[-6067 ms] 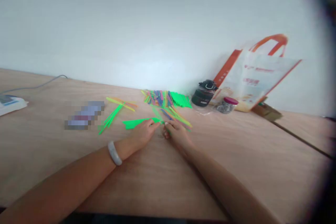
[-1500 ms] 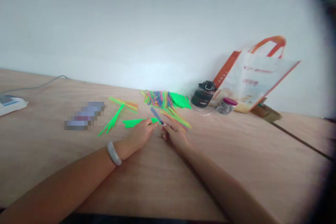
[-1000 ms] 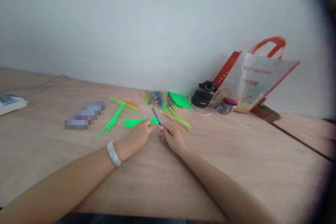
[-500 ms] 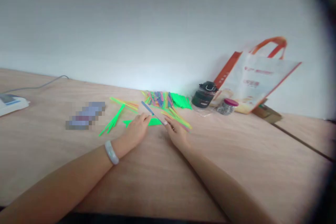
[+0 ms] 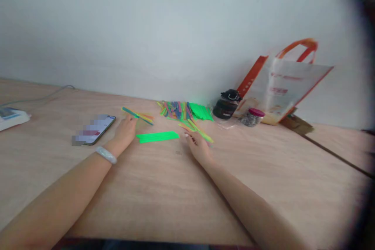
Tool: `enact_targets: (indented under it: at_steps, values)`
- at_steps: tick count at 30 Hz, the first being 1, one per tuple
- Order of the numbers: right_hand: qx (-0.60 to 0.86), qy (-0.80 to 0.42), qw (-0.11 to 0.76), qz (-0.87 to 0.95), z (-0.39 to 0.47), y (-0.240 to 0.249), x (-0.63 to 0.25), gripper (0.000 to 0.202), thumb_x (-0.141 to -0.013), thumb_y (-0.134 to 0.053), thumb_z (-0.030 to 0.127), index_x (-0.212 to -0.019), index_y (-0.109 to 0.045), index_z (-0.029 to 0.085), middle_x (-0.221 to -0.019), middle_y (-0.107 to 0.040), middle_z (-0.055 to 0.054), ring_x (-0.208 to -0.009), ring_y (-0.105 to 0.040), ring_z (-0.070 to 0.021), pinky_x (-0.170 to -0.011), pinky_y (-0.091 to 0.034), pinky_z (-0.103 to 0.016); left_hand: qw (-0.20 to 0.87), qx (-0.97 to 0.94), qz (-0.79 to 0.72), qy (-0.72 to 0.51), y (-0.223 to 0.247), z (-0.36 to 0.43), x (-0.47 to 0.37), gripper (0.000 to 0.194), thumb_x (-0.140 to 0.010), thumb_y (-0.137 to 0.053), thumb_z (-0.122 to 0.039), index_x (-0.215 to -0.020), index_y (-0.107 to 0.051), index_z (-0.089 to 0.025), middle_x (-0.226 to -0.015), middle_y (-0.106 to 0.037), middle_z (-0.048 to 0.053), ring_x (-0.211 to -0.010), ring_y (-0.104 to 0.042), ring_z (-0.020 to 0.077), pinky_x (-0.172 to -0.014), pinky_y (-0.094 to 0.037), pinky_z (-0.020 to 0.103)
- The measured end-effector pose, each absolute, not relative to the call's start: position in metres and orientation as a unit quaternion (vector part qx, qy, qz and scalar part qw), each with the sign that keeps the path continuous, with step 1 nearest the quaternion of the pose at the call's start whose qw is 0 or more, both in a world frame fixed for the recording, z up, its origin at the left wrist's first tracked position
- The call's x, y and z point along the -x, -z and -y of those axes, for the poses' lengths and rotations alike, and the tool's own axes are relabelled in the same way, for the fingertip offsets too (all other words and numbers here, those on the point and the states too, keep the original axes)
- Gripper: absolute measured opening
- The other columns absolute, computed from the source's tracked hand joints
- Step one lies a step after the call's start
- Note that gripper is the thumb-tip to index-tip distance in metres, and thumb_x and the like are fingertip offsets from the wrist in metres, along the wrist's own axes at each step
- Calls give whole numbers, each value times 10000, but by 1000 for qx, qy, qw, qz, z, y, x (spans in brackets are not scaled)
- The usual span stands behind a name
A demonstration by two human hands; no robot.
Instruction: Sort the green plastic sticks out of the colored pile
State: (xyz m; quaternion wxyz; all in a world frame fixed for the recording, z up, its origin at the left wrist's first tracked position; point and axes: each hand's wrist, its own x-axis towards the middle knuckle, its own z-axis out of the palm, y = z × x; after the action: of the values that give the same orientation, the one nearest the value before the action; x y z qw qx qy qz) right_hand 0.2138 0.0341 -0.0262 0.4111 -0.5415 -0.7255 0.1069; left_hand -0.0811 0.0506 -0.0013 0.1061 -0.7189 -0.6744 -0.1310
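My left hand [image 5: 127,129] reaches to a small pile of yellow and orange strips [image 5: 146,119] left of the middle. Its fingers are pinched at a blue strip [image 5: 129,112], which lies across that pile. My right hand [image 5: 199,147] rests right of the middle, fingers curled. Yellow, green and pinkish strips [image 5: 202,131] show just beyond its knuckles; whether the hand holds any is hidden. Between the hands, a neat row of bright green strips [image 5: 158,137] lies flat on the table.
Behind lie a heap of mixed-colour strips [image 5: 177,110] and a green stack [image 5: 201,111]. To the right stand a dark bottle [image 5: 225,107], a pink-lidded jar [image 5: 252,117] and a shopping bag [image 5: 281,90]. A phone [image 5: 98,129] and a white device [image 5: 13,116] are at left.
My left hand has moved left, from beside my right hand to the yellow and orange pile, bringing the blue strip there. The green row is now uncovered; my right hand has hardly moved.
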Motion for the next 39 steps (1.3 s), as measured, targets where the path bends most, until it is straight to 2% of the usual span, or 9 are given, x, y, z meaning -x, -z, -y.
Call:
enact_targets:
  at_steps: [9, 14, 18, 22, 25, 30, 34, 37, 39]
  values:
    - [592, -10, 373, 714, -48, 23, -235, 295, -856, -420, 298, -953, -673, 182, -911, -616, -76, -805, -567, -179, -735, -448, -301, 138, 713, 669, 159, 0, -49, 75, 251, -871, -484, -242, -1076, -569, -125, -1039, -525, 129, -945, -546, 258, -812, -456, 362]
    - [616, 71, 289, 729, -52, 17, -248, 263, -841, -444, 208, -946, -681, 164, -934, -604, -99, -929, -528, -211, -839, -415, -322, 115, 820, 523, 202, -2, -35, 50, 238, -899, -453, -246, -1076, -595, -174, -1027, -534, 82, -996, -506, 212, -885, -431, 344]
    - [629, 100, 219, 739, -49, 12, -245, 258, -858, -458, 246, -940, -691, 169, -969, -595, -108, -934, -508, -218, -850, -399, -322, 94, 879, 437, 168, 1, -21, 25, 261, -905, -454, -273, -1099, -600, -178, -1081, -535, 87, -1046, -475, 223, -885, -429, 356]
    - [640, 109, 166, 742, -45, 8, -239, 258, -867, -465, 285, -934, -691, 180, -977, -589, -109, -936, -500, -222, -824, -397, -314, 94, 888, 422, 153, 7, -17, 13, 257, -919, -424, -272, -1015, -636, -161, -1061, -544, 98, -1034, -472, 226, -893, -414, 363]
    - [642, 112, 168, 740, -45, 8, -235, 266, -871, -468, 311, -966, -676, 177, -990, -589, -104, -953, -501, -214, -819, -394, -297, 91, 895, 408, 155, 11, -18, 12, 255, -922, -423, -285, -953, -644, -163, -1005, -559, 86, -992, -484, 212, -888, -407, 353]
    - [641, 120, 150, 743, -44, 9, -229, 263, -877, -463, 317, -977, -664, 179, -994, -597, -100, -962, -509, -214, -825, -387, -297, 99, 889, 416, 164, 15, -19, 5, 263, -911, -450, -338, -1018, -617, -166, -980, -564, 82, -970, -492, 220, -860, -412, 363]
    - [643, 119, 139, 743, -44, 9, -224, 252, -885, -434, 260, -918, -665, 166, -991, -615, -103, -960, -528, -208, -821, -387, -292, 99, 892, 412, 158, 15, -20, -2, 213, -911, -445, -274, -915, -621, -154, -953, -569, 80, -939, -508, 215, -809, -431, 343]
    - [642, 111, 157, 742, -45, 9, -224, 254, -882, -420, 236, -908, -659, 154, -960, -633, -109, -953, -545, -208, -831, -388, -296, 102, 894, 405, 161, 16, -20, -6, 174, -901, -451, -223, -894, -608, -147, -933, -583, 77, -934, -520, 212, -848, -426, 356]
    - [639, 87, 199, 738, -45, 9, -224, 258, -878, -407, 222, -911, -653, 151, -945, -647, -107, -939, -559, -205, -824, -395, -296, 90, 892, 404, 182, 17, -19, -7, 174, -905, -439, -215, -936, -599, -155, -944, -596, 71, -938, -529, 205, -879, -421, 364]
